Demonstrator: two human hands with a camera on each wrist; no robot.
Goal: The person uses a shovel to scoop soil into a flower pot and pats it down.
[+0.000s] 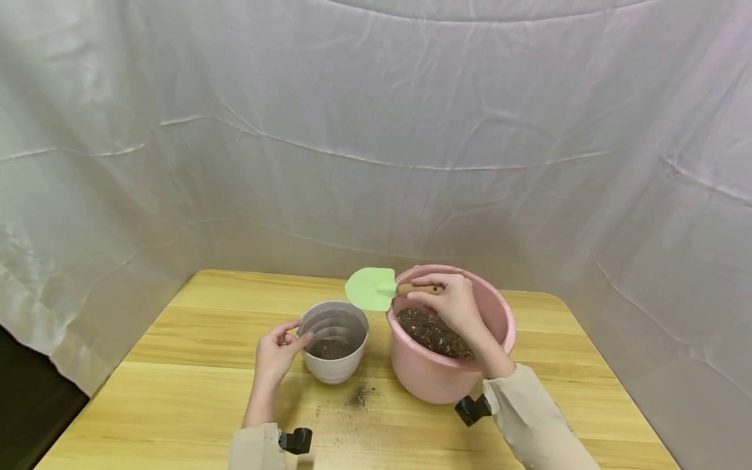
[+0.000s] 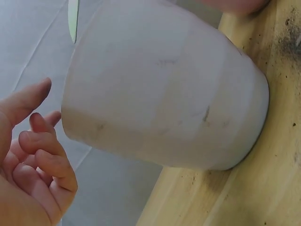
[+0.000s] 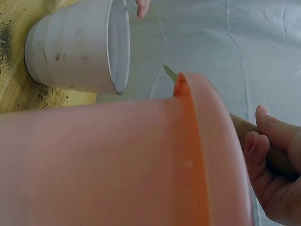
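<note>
Green trowel held level over gap between pink bucket and white pot, blade empty. Pot on bench, just left of bucket; spilled soil in front.

Risk: more soil missing pot if blade tilts early.

Right hand fingers wrapped round wooden handle. Left hand fingers loosely curled beside pot rim, thumb touching, no grip.
</note>
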